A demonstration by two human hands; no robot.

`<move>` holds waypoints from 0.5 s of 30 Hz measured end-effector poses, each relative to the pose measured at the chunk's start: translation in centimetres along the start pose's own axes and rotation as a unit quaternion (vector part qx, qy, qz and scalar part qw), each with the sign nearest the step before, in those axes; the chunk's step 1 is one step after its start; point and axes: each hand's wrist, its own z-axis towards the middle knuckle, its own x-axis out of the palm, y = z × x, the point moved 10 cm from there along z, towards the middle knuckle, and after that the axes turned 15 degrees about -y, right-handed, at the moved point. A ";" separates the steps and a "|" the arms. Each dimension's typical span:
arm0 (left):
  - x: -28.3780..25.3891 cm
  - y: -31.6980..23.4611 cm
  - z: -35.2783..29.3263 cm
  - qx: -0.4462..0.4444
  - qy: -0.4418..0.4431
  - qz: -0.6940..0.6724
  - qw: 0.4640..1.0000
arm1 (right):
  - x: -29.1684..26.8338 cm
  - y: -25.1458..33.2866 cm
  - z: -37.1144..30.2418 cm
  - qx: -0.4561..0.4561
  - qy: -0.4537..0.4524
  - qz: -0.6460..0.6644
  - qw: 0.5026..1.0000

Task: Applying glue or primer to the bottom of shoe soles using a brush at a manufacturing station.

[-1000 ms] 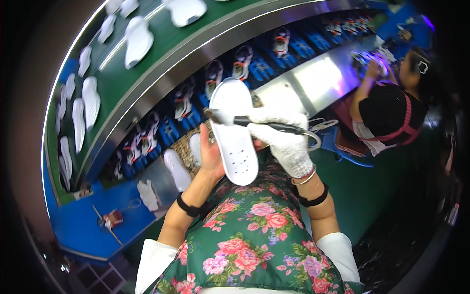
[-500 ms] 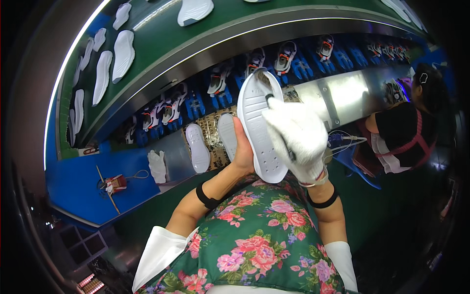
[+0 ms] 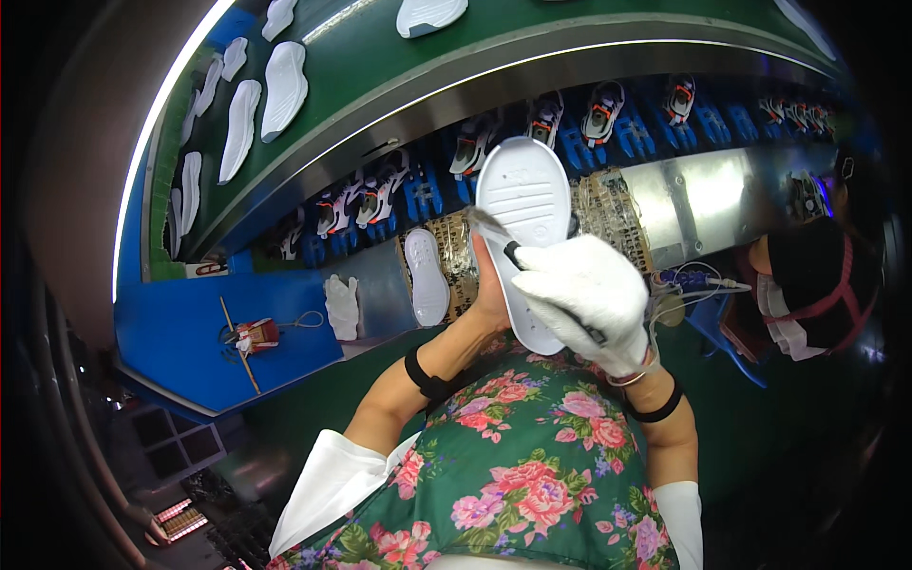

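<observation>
An elongated white moulded shoe sole is held in the bare left hand, whose thumb lies along its left edge, the other fingers being hidden behind it; over the sole's right side, the white-gloved right hand has its fingers pinching a slim black-handled brush, bristles at the sole's left edge; left of that sole lies a glossy white second sole

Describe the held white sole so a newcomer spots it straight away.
Start from the green floral apron at bottom centre and look above it, to the bare left hand. It holds a long white sole, ribbed across its upper half; unlike the other soles lying about, it is lifted, with a brush at its left edge.
</observation>
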 end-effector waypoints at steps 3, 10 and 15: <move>0.8 -1.3 0.4 0.029 0.010 0.009 1.000 | -2.5 -2.2 0.5 0.027 -0.101 0.003 0.995; 0.5 -0.2 0.9 -0.043 0.087 -0.111 0.989 | 0.3 0.6 -1.3 -0.028 -0.011 0.000 1.000; 1.6 -1.4 0.4 -0.040 0.029 -0.168 0.984 | -2.7 -1.8 -0.5 0.031 -0.064 0.003 0.997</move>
